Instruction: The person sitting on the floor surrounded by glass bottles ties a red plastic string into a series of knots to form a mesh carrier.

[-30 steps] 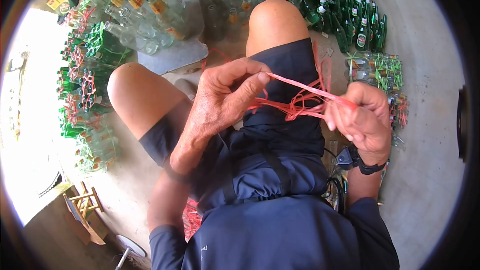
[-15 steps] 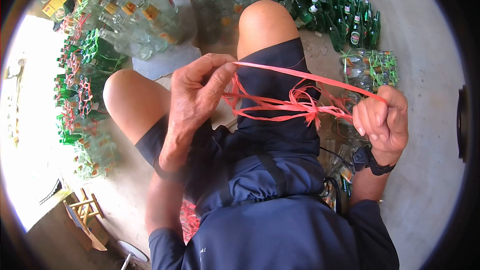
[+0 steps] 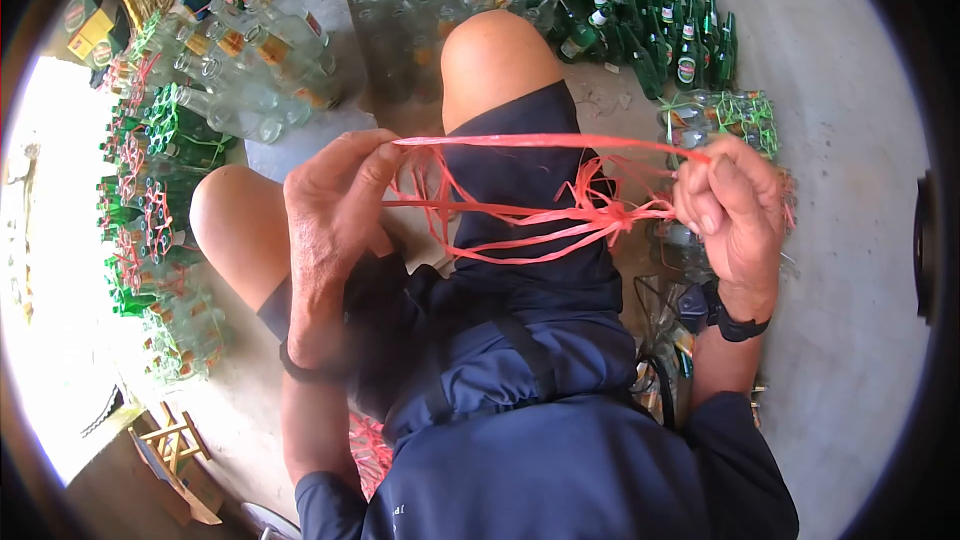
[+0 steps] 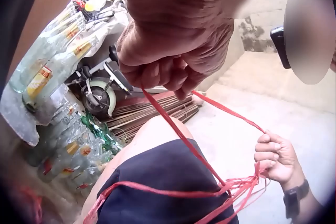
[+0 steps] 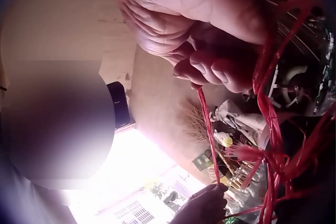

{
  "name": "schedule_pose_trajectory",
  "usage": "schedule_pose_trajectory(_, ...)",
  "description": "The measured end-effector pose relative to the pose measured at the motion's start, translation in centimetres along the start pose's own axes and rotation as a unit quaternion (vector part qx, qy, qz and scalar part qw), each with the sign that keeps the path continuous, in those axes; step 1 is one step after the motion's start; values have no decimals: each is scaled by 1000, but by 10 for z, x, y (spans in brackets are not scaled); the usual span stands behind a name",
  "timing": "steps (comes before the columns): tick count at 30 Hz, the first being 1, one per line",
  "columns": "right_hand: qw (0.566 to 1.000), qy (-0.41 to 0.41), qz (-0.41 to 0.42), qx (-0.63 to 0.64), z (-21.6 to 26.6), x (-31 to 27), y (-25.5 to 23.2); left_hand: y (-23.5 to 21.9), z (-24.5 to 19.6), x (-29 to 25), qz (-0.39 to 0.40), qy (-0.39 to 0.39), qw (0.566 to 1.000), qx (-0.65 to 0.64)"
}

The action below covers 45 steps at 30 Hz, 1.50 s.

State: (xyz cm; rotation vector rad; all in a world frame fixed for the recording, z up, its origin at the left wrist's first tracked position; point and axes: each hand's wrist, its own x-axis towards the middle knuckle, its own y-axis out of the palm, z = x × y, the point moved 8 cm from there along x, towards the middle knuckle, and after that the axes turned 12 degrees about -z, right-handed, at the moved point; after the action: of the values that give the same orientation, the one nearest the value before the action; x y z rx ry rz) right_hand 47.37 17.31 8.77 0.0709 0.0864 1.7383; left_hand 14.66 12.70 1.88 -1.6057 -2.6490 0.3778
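A strand of red plastic twine [image 3: 550, 142] stretches nearly level between both hands, over the person's lap. My left hand [image 3: 335, 190] pinches its one end between thumb and fingertips. At the other end my right hand [image 3: 738, 205] grips the twine with curled fingers. Below the strand, looser loops run to a knotted tangle [image 3: 615, 220] close by the right hand. In the left wrist view, the right hand [image 4: 278, 158] holds the twine beside this tangle [image 4: 241, 186]. In the right wrist view, a red strand [image 5: 209, 129] runs from the curled fingers to the left hand [image 5: 202, 205].
Clear glass bottles [image 3: 225, 115] stand on a grey slab [image 3: 300, 135] ahead. Green bottles [image 3: 690, 45] crowd the far right. Bundles of tied bottles [image 3: 735, 120] line both sides. A red twine heap [image 3: 370, 455] lies beside the body, and a small wooden frame [image 3: 175, 440] sits lower left.
The hands have drawn apart, pulling the strand out longer between them. My left hand has moved left, and the looped twine with its tangle has spread open below the strand.
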Motion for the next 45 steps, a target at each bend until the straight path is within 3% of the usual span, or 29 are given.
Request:
schedule_pose_trajectory(3, 999, 29, 4, 19, -6, 1, 13, 2, 5, 3, 3, -12, 1000, 8)
schedule_pose_trajectory(6, 999, 40, 2, 12, -7, 3, 19, 4, 9, 6, 11, 37, 999, 14)
schedule_pose_trajectory(8, 993, 80, 25, 82, -10, 4, 23, 0, -22, 0, -56, 214, 972, 83)
schedule_pose_trajectory(10, 994, 77, 23, 80, -10, 6, 25, 3, -37, -10, -79, 258, 955, 122)
schedule_pose_trajectory(12, 991, 74, 31, 106, -9, 8, 29, 2, -66, -34, -162, 365, 905, 147)
schedule_pose_trajectory(13, 991, 74, 32, 106, -9, 9, 31, 7, -75, -45, -154, 386, 900, 132)
schedule_pose_trajectory(14, 989, 78, 34, 117, -9, 9, 35, 16, -80, -52, -103, 386, 912, 96)
schedule_pose_trajectory(15, 987, 83, 36, 129, -9, 9, 38, 31, -73, -55, -29, 317, 947, 42)
schedule_pose_trajectory(17, 985, 90, 47, 142, -10, 12, 43, 59, -72, -62, 99, 273, 957, -22)
schedule_pose_trajectory(20, 978, 104, 57, 172, -9, 12, 51, 90, -51, -67, 188, 175, 965, -60)
schedule_pose_trajectory(24, 966, 132, 63, 212, -12, 11, 56, 112, -44, -67, 224, 156, 959, -72)
schedule_pose_trajectory(26, 964, 130, 68, 221, -12, 13, 57, 122, -44, -71, 237, 222, 941, -94)
schedule_pose_trajectory(28, 962, 130, 72, 231, -12, 14, 59, 126, -42, -68, 235, 201, 942, -127)
schedule_pose_trajectory(30, 959, 146, 62, 233, -13, 15, 61, 135, -38, -70, 290, 206, 931, -81)
schedule_pose_trajectory(39, 963, 145, 54, 221, -19, 18, 58, 128, -30, -63, 268, 112, 947, -136)
schedule_pose_trajectory(43, 968, 131, 41, 208, -20, 19, 50, 124, -25, -61, 268, 106, 948, -138)
schedule_pose_trajectory(45, 966, 130, 44, 218, -18, 20, 47, 121, -30, -60, 256, 175, 948, -80)
